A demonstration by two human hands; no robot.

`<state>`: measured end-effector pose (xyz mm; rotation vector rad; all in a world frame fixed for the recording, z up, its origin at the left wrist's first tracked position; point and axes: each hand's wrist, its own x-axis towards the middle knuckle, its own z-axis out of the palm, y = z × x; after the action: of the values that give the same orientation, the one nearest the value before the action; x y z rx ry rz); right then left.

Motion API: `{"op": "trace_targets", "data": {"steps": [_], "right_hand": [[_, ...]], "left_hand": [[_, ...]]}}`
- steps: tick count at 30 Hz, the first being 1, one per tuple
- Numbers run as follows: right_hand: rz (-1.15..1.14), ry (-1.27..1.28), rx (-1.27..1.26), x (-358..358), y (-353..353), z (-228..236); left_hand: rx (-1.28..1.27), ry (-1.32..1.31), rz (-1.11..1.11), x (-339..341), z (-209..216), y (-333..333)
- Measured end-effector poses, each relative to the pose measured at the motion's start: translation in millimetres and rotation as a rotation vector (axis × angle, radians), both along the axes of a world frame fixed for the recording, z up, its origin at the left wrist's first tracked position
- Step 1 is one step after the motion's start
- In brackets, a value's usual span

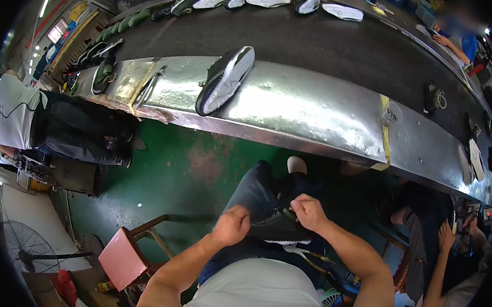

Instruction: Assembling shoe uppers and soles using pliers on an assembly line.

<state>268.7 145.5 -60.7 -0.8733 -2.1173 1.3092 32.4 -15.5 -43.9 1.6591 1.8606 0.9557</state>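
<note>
The dark shoe (278,228) runs left to right, toe end unclear.

A shoe (228,80) lies on the bench (300,100) before the hands (232,225); left, a stool (122,258), a fan (29,247) seemingly beyond.

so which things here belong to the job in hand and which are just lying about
In the job:
dark shoe
left hand, closed, nearby
right hand, closed at the shoe
perhaps the pale-soled shoe on the metal ledge

Seemingly just about:
pink stool
fan
</note>
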Motion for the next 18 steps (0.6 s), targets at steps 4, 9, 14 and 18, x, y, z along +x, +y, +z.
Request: {"op": "trace_targets", "data": {"steps": [4,9,14,18], "right_hand": [[-0.23,-0.013,-0.27,12,6,-52],[-0.17,0.132,-0.361,14,6,-36],[0.29,-0.317,0.442,17,18,31],[-0.159,-0.1,-0.169,8,16,-19]], "left_hand": [[-0.186,0.365,-0.245,3,46,35],[-0.19,0.475,-0.442,-7,38,49],[-0.377,0.619,-0.583,5,40,60],[-0.284,0.506,-0.532,11,21,52]]}}
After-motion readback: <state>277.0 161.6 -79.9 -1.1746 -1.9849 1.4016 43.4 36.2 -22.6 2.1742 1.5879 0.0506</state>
